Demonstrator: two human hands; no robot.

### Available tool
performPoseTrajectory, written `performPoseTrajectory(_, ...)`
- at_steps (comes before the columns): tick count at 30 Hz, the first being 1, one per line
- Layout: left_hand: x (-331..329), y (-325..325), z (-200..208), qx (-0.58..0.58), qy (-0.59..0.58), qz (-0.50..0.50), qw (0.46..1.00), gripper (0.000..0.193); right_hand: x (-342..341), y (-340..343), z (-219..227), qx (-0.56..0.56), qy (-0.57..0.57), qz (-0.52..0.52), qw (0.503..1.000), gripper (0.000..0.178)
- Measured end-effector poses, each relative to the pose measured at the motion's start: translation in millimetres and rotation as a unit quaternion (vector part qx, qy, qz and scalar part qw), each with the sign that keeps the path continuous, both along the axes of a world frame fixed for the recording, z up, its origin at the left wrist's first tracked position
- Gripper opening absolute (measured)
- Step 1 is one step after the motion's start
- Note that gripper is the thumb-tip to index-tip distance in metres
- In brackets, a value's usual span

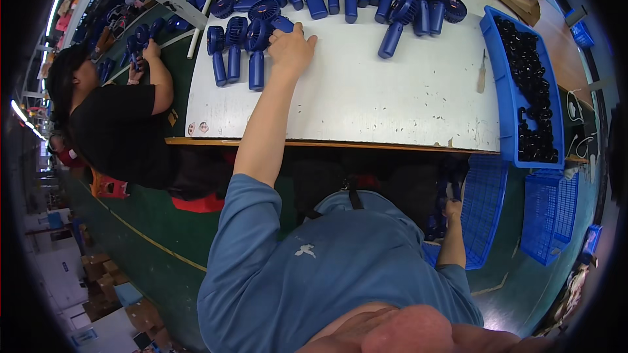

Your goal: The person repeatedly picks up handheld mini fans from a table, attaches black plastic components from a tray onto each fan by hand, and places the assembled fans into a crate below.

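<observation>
On the white tabletop (392, 91) my left hand (292, 50) reaches to the far left, its thumb spread away from the bent fingers. Its fingertips touch the dark blue handheld fans; one fan's handle (282, 24) shows just beyond them. Next to them stands a fan (256, 68) in a short row, handle toward me. My right hand (453, 208) is low at my right side, below the table's edge, inside a blue mesh basket (487, 216). Its fingers are closed at a dark blue handheld fan (449, 189), partly in shadow; more fans lie under it.
Several more fans (350, 0) lie along the table's far side. A screwdriver-like tool (482, 72) lies near the right edge, beside a blue crate (507, 104) of small black parts. Another blue basket (549, 212) stands on the floor. A co-worker (118, 111) sits at left, handling fans.
</observation>
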State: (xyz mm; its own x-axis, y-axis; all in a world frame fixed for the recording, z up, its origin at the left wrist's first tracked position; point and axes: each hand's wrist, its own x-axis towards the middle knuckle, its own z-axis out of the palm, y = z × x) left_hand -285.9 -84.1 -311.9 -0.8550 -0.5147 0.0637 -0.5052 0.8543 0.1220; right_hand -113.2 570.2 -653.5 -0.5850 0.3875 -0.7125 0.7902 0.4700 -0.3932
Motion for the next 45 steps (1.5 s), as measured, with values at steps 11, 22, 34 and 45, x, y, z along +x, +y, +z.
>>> performPoseTrajectory(11,90.4,76.6,30.8,0.257,0.325,-0.107,0.904,0.042,-36.2,-229.8,316.8,-0.42,0.327,0.183,0.827,0.034)
performPoseTrajectory(22,196.1,162.8,18.5,0.358,0.292,-0.335,0.821,0.05,-62.7,-322.1,353.6,-0.598,0.216,0.153,0.757,0.028)
performPoseTrajectory(34,139.1,150.6,2.6,0.899,0.172,0.054,0.398,0.063,-56.2,-328.0,372.2,-0.241,0.42,0.533,0.694,0.045)
performPoseTrajectory(45,147.3,189.3,11.9,0.95,0.062,-0.139,0.272,0.037,-218.1,-172.8,446.9,0.094,0.4,0.419,0.81,0.029)
